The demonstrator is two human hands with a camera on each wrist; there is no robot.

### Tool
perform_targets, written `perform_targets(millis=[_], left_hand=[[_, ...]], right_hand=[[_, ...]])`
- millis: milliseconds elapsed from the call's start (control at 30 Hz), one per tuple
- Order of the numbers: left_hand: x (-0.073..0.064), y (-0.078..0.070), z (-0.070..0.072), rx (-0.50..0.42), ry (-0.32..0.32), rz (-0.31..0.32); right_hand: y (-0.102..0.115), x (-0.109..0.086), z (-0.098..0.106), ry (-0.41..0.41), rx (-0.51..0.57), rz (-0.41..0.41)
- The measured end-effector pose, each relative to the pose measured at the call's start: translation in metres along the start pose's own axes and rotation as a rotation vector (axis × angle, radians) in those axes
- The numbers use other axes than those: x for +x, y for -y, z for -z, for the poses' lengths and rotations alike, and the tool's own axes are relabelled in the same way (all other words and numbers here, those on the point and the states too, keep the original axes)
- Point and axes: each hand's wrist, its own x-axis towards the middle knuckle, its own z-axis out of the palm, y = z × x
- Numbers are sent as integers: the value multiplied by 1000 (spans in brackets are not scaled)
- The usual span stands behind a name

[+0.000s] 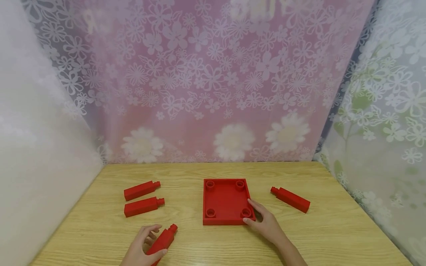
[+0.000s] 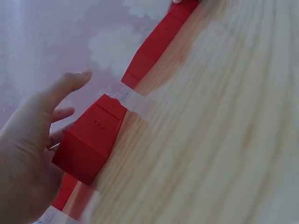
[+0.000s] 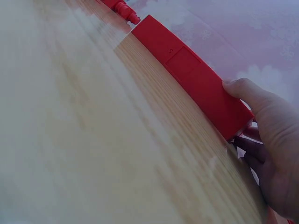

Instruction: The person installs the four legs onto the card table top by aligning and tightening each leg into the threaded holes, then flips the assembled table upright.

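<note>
My left grip (image 1: 138, 246) spreads loosely, fingers apart, about the red post (image 1: 163, 239) on the tabletop (image 1: 196, 245); the post's long axis slants away rightward, peg end farthest. My right grip (image 1: 267, 224) pinches the red tray (image 1: 223, 222) at its near right corner.

Four red blocks (image 1: 141, 207), one red tray (image 1: 223, 199), corner sockets (image 1: 210, 212) — four

Solid red on four blocks (image 1: 141, 207), same red across the square tray (image 1: 223, 201), yellowish wood grain along the bench (image 1: 100, 221), white flowers (image 1: 234, 142) over pink back cloth (image 1: 193, 129), green leaves (image 1: 361, 101) on whitish right-hand cloth (image 1: 366, 173).
</note>
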Motion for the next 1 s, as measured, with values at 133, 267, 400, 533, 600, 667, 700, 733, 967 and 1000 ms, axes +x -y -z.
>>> perform_targets(millis=[133,267,400,533,600,667,700,733,967,1000], left_hand=[[0,10,1,-9,90,-38],[1,19,2,-13,155,-38],[0,25,3,-40,157,-39],[0,30,6,-30,144,-58],[1,30,7,-13,140,-62],[1,30,8,40,119,-68],[1,30,8,69,102,-66],[1,29,8,99,85,-64],[0,24,8,217,9,-37],[0,23,8,227,3,-33]], right_hand=[[-4,1,-1,0,-19,-14],[-7,1,-1,3,-29,-16],[-7,1,0,3,-29,-15],[-7,2,-1,0,-30,-11],[-6,2,-1,-2,-33,-10],[-6,3,-2,-3,-34,-12],[-6,3,-2,-2,-33,-13],[-6,3,-2,-2,-34,-15],[-5,1,-1,-5,-39,-32],[-4,1,-1,-5,-39,-31]])
